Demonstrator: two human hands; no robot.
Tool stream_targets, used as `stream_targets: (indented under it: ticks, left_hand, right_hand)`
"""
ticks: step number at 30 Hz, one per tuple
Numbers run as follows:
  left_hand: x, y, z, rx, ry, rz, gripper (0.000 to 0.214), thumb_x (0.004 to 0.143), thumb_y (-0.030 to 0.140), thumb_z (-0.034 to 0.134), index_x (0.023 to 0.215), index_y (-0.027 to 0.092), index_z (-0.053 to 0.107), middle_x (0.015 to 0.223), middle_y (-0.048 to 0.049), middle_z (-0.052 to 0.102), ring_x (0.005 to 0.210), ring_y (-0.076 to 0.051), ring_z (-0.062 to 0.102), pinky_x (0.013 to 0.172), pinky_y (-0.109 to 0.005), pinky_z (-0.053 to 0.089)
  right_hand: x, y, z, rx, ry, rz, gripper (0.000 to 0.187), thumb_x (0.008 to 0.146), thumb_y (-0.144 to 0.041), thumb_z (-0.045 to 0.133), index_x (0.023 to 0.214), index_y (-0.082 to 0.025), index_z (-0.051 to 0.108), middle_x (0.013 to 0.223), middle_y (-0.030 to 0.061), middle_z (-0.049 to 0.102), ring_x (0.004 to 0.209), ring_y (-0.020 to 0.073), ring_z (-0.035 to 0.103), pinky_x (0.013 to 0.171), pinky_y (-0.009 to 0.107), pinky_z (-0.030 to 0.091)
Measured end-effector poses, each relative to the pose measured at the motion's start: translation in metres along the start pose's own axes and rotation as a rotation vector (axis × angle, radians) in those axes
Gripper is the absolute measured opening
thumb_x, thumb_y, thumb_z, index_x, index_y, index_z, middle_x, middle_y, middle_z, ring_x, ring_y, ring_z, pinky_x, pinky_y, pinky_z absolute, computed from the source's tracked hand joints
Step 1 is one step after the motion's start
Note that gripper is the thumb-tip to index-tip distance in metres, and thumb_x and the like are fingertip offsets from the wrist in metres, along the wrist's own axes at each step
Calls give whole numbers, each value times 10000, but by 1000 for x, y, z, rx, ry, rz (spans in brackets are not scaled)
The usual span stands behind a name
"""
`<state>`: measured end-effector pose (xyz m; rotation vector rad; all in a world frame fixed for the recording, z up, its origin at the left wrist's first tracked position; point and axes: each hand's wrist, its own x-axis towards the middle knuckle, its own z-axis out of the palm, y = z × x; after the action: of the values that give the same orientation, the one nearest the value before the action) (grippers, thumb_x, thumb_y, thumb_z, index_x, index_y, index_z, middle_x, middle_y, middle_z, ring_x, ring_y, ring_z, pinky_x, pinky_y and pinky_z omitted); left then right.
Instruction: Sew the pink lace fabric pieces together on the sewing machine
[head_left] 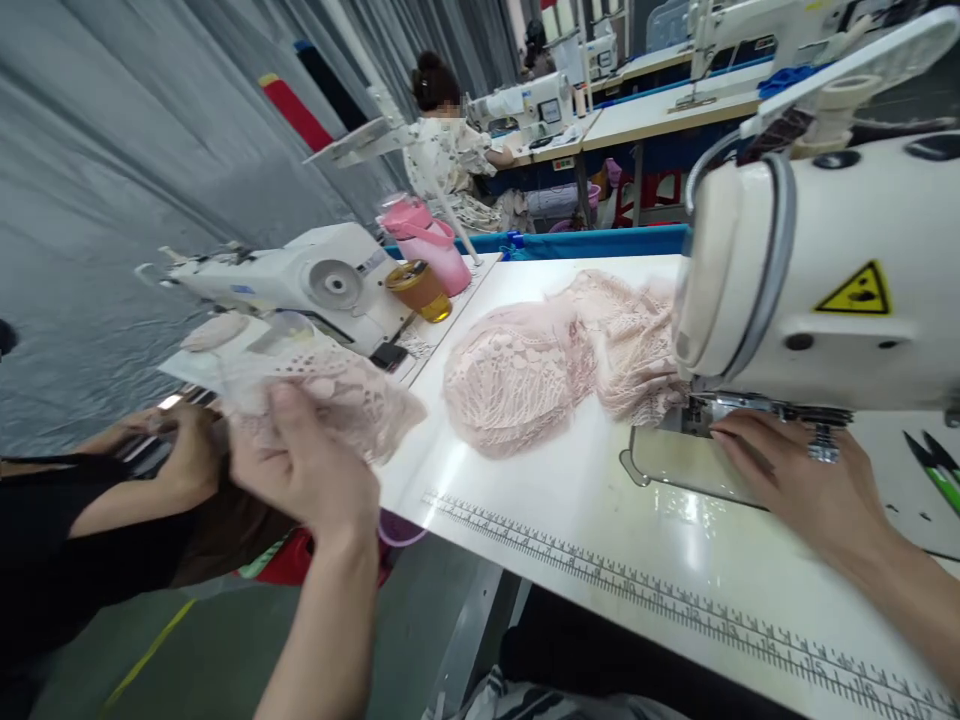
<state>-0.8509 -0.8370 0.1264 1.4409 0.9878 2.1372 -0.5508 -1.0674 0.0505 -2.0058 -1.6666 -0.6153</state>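
Note:
My left hand (311, 475) is raised left of the table edge, thumb and fingers pinched on a pale pink lace piece (367, 400) that hangs out to the right. My right hand (802, 485) reaches under the head of a white sewing machine (847, 260). Its fingertips are together beside the presser foot (705, 412); whatever they grip is too hidden to make out. Between my hands, a pale pink lace bra cup (514, 375) lies on the white table (540, 500). Joined to it, bunched lace (626, 330) runs up to the needle area.
A printed ruler (630, 590) follows the table's front edge. Green-handled snips (937, 470) lie far right. A pink flask (424, 245) and an amber jar (420, 290) stand at the back left, beside another sewing machine (300, 280). A co-worker's arm (150, 490) is close on the left.

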Motion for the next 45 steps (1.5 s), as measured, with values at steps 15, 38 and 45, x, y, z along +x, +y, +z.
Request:
stream_targets:
  ticks: [15,38,45]
  left_hand:
    - [-129,41,92,314,-1665,419,233,922,189,524,1139,152,603,1026,-92,678,911,-216,642,757,-344,523]
    - [-150,11,92,136,-1585,808,460,918,302,423,1295,65,538,1349,-147,544,1269,-287,486,1112,-493,306]
    - [-150,8,95,104,-1563,797,453,903,300,438,1266,60,562,1326,-154,562,1243,-307,504,1107,-518,306]
  right_hand:
    - [2,-2,-1,-91,-90,187,252,930,-276,466,847,-181,684,669,38,662,595,172,556,615,318,370]
    - [-4,-5,5,-115,-118,-45,314,885,-203,509,1169,-270,627,949,58,702,780,189,603,793,365,436]
    - [4,-15,-1,-47,-93,71,294,902,-201,448,1101,-280,651,795,38,685,744,195,613,734,349,515]
